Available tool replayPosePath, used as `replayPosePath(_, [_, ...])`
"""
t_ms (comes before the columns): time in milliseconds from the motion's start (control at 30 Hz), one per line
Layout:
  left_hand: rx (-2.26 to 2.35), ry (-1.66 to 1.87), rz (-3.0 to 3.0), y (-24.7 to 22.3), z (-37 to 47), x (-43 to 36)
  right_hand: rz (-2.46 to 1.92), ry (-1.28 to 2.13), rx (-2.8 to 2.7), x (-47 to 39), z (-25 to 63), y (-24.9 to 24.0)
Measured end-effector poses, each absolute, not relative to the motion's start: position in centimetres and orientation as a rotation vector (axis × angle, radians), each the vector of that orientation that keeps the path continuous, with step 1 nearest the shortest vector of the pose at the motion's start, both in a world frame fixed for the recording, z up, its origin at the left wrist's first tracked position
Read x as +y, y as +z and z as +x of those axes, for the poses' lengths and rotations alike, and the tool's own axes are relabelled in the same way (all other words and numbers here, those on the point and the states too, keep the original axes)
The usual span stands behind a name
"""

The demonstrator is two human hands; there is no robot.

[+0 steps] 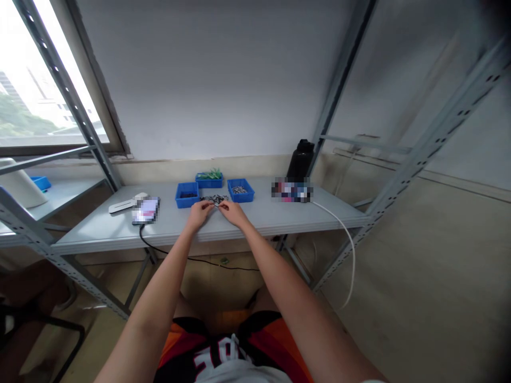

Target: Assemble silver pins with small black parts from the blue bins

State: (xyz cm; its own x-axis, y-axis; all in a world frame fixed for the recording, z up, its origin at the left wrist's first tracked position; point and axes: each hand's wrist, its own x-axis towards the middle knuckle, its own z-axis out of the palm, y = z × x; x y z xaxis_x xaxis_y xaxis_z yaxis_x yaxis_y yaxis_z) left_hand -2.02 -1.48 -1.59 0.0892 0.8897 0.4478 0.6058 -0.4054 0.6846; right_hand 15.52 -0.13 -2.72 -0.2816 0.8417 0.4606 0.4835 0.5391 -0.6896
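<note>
Left hand [199, 214] and right hand [233, 213] close together at a pile of small parts [215, 198]

The fingertips [211, 204] nearly meet at the pile's near edge, curled inward; whether either hand grips a piece is too small to tell; the pile lies on the worktop [265, 215] between the left blue bin [187, 203] and the right blue bin [242, 198]; a third blue bin [209, 183], holding green pieces [211, 174], stands behind.

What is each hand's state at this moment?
Left hand: pinched closed; anything held is too small to tell.
Right hand: pinched closed; anything held likewise unclear.
</note>
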Motion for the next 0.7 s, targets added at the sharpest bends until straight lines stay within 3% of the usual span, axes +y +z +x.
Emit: replayPosePath(700, [1.406, 1.27, 2.026, -1.07, -1.42, -2.25, -1.126, 0.507, -1.983, -0.54, 15.5, -2.28])
